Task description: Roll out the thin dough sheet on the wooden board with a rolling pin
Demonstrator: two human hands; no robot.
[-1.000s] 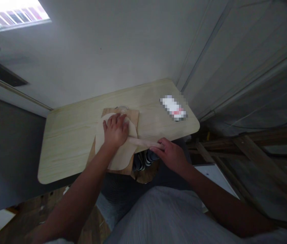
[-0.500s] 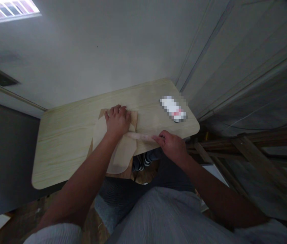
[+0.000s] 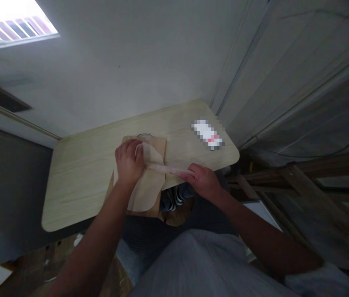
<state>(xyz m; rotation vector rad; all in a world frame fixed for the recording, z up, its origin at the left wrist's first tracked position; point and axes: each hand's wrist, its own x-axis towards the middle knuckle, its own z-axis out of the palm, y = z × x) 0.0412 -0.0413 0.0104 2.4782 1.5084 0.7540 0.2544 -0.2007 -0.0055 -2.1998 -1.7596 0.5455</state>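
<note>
A long, thin, pinkish-white strip (image 3: pixel 166 169) stretches between my hands; its exact kind I cannot make out. My right hand (image 3: pixel 203 179) is closed round its right end, beyond the board's right side. My left hand (image 3: pixel 129 160) has curled fingers at the left end, which disappears under the hand. Beneath lies a pale, rounded sheet (image 3: pixel 145 194) on a wooden board (image 3: pixel 159 144). A metal loop (image 3: pixel 145 135) shows at the board's far edge. The board juts past the table's near edge.
The light wood table (image 3: pixel 78 173) stands against a pale wall. Towards its right end lies a blurred-out phone-like object (image 3: pixel 207 134). Wooden beams (image 3: pixel 300 177) are on the right. My legs and shoes are below the near edge.
My left hand has moved left and nearer to me, uncovering the metal loop. The right hand has shifted slightly left, still holding the strip. The view has tilted a little.
</note>
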